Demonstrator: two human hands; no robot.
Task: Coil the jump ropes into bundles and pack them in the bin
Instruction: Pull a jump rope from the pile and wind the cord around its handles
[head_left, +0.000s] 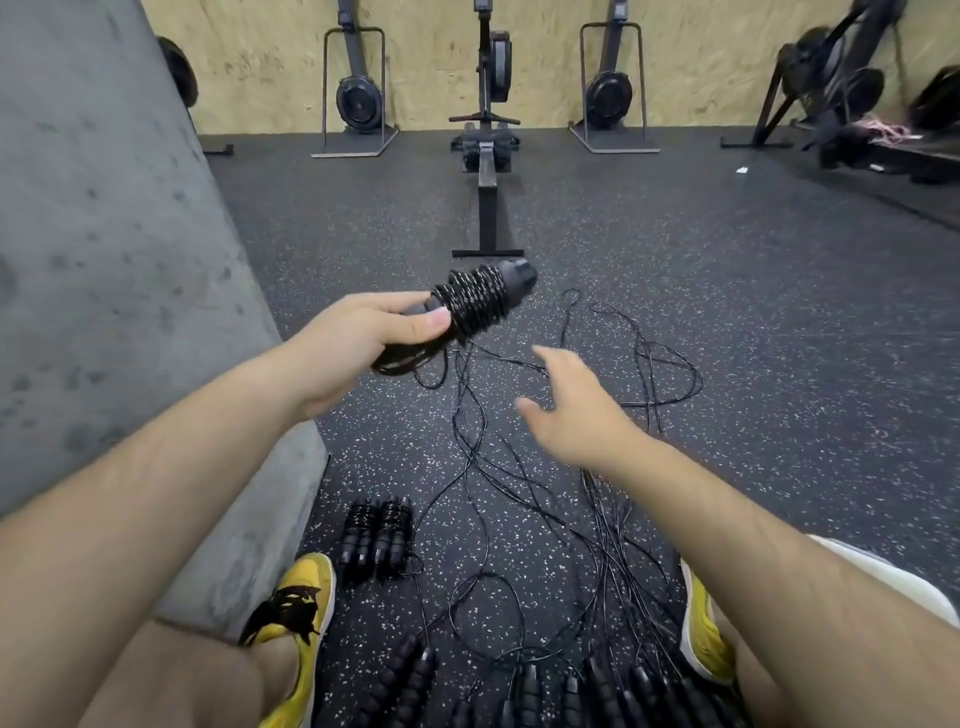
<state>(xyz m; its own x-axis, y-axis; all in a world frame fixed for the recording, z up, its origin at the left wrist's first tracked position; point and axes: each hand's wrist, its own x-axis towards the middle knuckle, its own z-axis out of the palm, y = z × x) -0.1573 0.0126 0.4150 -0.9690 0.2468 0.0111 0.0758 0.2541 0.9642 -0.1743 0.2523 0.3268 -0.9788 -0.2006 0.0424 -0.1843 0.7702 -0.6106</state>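
My left hand (363, 343) grips a coiled jump rope bundle (480, 301), black cord wound tightly round its black handles, held up over the floor. A short loop of cord hangs below my fingers. My right hand (576, 410) hovers to the right and lower, fingers spread and relaxed, holding nothing. Beneath it lie loose black ropes (545, 493) tangled across the speckled rubber floor. Two finished bundles (378, 538) lie side by side near my left foot. Several uncoiled rope handles (545, 691) sit in a row at the bottom edge. No bin is in view.
A grey padded block (119, 291) rises on my left. My yellow shoes (296, 618) flank the ropes. A rowing machine (487, 156) stands straight ahead, with more upright rowers (358, 88) against the plywood wall. Gear is piled at the far right (872, 135).
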